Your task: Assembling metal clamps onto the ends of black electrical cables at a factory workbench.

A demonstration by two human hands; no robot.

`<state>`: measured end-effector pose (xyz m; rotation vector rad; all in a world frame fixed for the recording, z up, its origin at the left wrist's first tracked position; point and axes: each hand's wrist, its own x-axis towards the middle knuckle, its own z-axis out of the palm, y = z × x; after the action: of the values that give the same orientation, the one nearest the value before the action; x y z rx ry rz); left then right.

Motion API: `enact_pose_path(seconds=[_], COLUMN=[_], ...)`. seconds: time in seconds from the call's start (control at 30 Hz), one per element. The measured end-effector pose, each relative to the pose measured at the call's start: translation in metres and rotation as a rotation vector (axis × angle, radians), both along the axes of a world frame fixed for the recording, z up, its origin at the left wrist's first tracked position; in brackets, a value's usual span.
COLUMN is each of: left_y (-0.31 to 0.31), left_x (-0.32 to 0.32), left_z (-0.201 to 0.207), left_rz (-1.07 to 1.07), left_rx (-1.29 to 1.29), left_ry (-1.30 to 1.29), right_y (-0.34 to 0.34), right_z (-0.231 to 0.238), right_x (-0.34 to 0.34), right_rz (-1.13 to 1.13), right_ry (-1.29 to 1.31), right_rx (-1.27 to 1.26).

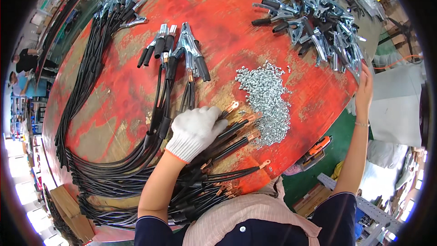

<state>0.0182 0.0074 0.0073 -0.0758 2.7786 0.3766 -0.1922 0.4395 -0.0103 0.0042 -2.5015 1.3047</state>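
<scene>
My left hand [195,127] wears a white knit glove and is closed round a black cable, whose copper ring lug [233,105] sticks out past the fingers. More black cables with copper lugs [253,135] lie under and beside that hand. My bare right hand [364,89] reaches to the table's right edge, fingers stretched out at the near side of a heap of metal spring clamps [314,23] with black grips. Whether the fingertips touch a clamp is hard to see. Between the hands lies a pile of small silvery screws [267,102].
Clamps fitted to cables [184,50] lie beyond my left hand. A long bundle of black cables [84,79] with clamps curves along the left of the worn red table [218,23]. Below the right edge are an orange-and-black tool [318,148] and a cardboard box [314,199].
</scene>
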Motion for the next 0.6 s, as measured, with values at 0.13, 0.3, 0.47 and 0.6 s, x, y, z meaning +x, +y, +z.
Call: enact_pose_path(seconds=[0.13, 0.3, 0.47, 0.6], left_y=[-0.014, -0.046, -0.056, -0.041], left_x=[0.004, 0.016, -0.010, -0.024], left_z=[-0.003, 0.013, 0.008, -0.005], left_rz=[0.081, 0.647, 0.501, 0.389], left_rx=[0.223, 1.243, 1.179, 1.089], left_ry=[0.139, 0.003, -0.179, -0.327], right_y=[0.001, -0.012, -0.034, -0.111], right_z=[-0.005, -0.022, -0.043, -0.008], right_x=[0.050, 0.102, 0.121, 0.134], right_rz=[-0.008, 0.351, 0.386, -0.038], right_ry=[-0.124, -0.182, -0.188, -0.237], right_rx=[-0.761, -1.080, -1.389, -1.310])
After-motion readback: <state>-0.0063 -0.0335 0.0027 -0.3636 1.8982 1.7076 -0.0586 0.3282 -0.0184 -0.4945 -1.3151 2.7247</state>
